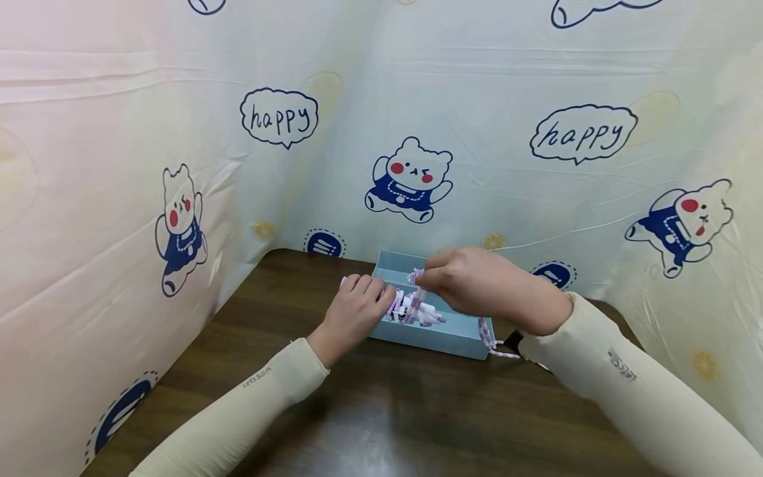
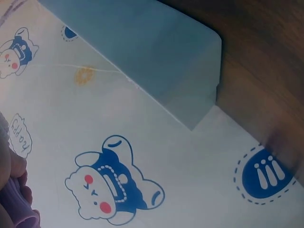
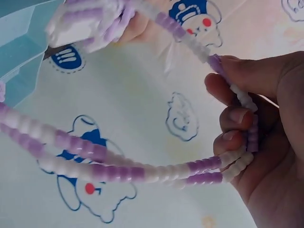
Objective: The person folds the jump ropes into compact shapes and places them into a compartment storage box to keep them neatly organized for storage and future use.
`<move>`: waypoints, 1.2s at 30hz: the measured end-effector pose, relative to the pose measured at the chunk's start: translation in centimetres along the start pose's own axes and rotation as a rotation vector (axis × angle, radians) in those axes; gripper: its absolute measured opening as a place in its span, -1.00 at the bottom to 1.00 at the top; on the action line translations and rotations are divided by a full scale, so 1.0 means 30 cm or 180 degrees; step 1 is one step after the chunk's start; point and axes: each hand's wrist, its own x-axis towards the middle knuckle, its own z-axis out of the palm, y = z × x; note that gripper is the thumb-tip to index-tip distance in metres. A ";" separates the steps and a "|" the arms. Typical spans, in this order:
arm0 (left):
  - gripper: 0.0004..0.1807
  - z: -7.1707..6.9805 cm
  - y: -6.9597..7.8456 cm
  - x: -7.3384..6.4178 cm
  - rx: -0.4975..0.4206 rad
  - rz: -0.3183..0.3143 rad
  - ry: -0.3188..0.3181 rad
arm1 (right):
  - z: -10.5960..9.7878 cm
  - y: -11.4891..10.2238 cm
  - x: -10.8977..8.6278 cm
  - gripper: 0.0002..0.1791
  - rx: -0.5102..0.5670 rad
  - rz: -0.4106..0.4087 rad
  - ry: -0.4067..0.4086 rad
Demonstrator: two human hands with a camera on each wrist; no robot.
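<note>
A jump rope of purple and white beads (image 1: 411,308) is gathered in a bundle over a light blue open box (image 1: 429,339). My left hand (image 1: 354,308) grips the bundle at the box's left end. In the left wrist view that hand's fingers (image 2: 18,166) curl round a purple tube-like handle (image 2: 20,209). My right hand (image 1: 467,281), to the right above the box, pinches one beaded strand (image 3: 217,64) between thumb and forefinger. More strands (image 3: 118,172) loop into its curled fingers. A length of beads (image 1: 485,331) hangs past the box's right end.
The box stands on a dark wooden table (image 1: 357,397), near its back edge. A pale curtain (image 1: 489,185) printed with cartoon bears surrounds the table at the back and sides. A small black object (image 1: 514,340) shows beside the right sleeve, partly hidden.
</note>
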 end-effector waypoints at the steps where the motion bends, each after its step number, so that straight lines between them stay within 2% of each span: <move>1: -0.54 -0.001 0.001 -0.002 -0.0021 0.0009 -0.0018 | 0.002 0.008 0.001 -0.78 0.0006 0.0025 0.0002; 9: -0.53 0.004 0.009 -0.004 -0.0108 0.0126 -0.0107 | 0.017 0.053 0.016 -0.73 -0.0040 -0.0043 -0.0005; 11: -0.55 0.005 0.012 -0.001 -0.0118 0.0168 -0.0098 | 0.018 0.067 0.022 -0.72 0.0036 -0.0041 -0.0020; 17: -0.71 0.000 0.028 0.013 0.0010 0.0325 0.0133 | 0.041 0.127 0.032 -0.76 0.0393 0.0026 -0.0056; 22: -0.75 -0.013 0.035 0.020 0.0141 0.0317 0.0207 | 0.075 0.175 0.022 -0.78 0.0548 0.0116 0.0009; 29: -0.65 -0.045 0.042 0.037 0.0094 0.0258 0.0276 | 0.126 0.223 0.001 -0.76 0.0958 0.0355 0.0035; 36: -0.63 -0.094 0.046 0.057 0.0250 0.0169 0.0371 | 0.179 0.252 -0.022 -0.76 0.1606 0.0881 0.0022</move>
